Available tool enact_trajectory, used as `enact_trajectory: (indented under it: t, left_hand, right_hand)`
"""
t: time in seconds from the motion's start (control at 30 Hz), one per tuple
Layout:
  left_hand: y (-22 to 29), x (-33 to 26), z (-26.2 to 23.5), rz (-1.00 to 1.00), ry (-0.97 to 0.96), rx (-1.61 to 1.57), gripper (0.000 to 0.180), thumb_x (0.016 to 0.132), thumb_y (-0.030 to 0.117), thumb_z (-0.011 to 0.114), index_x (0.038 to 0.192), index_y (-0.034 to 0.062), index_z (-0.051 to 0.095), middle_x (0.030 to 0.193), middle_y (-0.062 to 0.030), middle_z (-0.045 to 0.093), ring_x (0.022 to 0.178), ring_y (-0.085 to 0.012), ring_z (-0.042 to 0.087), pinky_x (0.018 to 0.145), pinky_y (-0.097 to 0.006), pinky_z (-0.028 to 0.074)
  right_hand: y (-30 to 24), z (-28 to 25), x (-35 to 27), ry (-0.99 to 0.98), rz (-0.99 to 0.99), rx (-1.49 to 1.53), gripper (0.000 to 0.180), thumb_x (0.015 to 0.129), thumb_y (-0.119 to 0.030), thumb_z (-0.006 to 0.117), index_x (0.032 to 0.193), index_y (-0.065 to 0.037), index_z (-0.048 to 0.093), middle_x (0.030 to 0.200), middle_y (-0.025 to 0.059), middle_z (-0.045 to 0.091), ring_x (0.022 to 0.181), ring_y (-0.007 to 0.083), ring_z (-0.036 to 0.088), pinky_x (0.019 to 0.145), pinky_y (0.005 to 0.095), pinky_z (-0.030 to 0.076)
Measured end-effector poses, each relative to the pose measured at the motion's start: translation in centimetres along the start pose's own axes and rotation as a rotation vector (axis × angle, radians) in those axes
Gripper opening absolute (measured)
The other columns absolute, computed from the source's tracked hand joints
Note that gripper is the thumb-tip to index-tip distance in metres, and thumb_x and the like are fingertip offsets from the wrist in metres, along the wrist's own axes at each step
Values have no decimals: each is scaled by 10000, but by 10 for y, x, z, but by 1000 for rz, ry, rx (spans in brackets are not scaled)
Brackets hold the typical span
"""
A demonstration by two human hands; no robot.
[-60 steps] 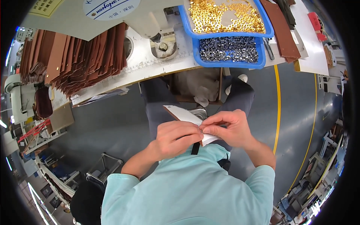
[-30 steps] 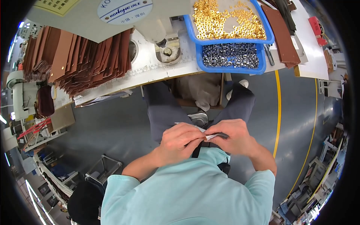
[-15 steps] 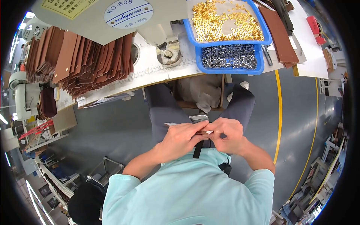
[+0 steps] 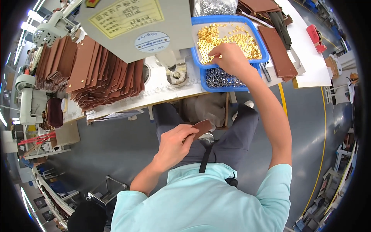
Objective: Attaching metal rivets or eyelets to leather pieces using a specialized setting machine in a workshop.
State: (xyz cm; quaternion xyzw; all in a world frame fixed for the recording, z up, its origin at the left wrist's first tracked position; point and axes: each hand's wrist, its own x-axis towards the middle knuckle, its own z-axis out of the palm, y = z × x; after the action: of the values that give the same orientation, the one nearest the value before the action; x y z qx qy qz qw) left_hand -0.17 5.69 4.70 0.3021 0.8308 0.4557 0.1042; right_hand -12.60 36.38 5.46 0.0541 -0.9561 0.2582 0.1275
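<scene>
my left hand point(image 4: 176, 145) sits low over my lap, fingers curled and pinching a small brown leather piece point(image 4: 201, 127) by its near end, the piece sticking out past my fingertips toward the bench point(image 4: 162, 94). my right hand point(image 4: 228, 58) is stretched far forward into the blue tray point(image 4: 232, 18), fingers bunched together and pointing down into the gold rivets point(image 4: 216, 36); i cannot tell whether anything is caught between the fingertips. just under that hand, nearer to me, lies a second blue compartment of dark silver studs point(image 4: 220, 79). to the right of the right hand lie flat brown leather strips point(image 4: 276, 52) on a white sheet. to the left of it stands the grey press machine point(image 4: 135, 27), its head above a round die point(image 4: 177, 75) on the bench. far left of both hands is a big fanned stack of brown leather pieces point(image 4: 92, 75).
</scene>
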Motion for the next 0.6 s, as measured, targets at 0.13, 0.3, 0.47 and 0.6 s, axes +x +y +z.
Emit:
enact_trajectory:
  t: [0.13, 0.3, 0.47, 0.6]
  left_hand:
    - [-1, -7, -15, -282, 41, -115, 164, 854, 11, 737, 1005, 36, 679, 911, -86, 704, 749, -196, 698, 655, -294, 550]
    - [-12, -2, -26, -361, 61, -556, 299, 915, 16, 691, 1203, -19, 621, 1054, -65, 690, 902, -112, 644, 801, -270, 528]
    - [-18, -1, -26, -372, -19, -571, 297, 1011, 96, 602, 1286, -9, 642, 1118, -73, 707, 983, -131, 661, 873, -267, 527]
    - [-16, -5, -20, -426, -42, -779, 272, 1020, 123, 607, 1243, -19, 671, 1104, -65, 722, 989, -117, 655, 879, -268, 526]
  right_hand:
    - [-1, 11, 25, -204, 73, -76, 154, 762, -120, 772, 896, -46, 780, 809, 143, 742, 772, 315, 721, 744, 405, 564]
    - [-6, 2, 24, -148, 164, -35, 134, 779, -142, 759, 849, -27, 758, 803, 148, 734, 750, 309, 705, 723, 410, 548]
    - [-56, -14, -24, 94, 227, 325, 95, 867, -118, 716, 909, -40, 750, 873, 127, 730, 778, 256, 694, 747, 365, 550]
    - [-117, 4, -117, 24, 55, 557, 93, 821, -77, 779, 904, -52, 744, 1027, 101, 711, 946, 246, 674, 803, 351, 543]
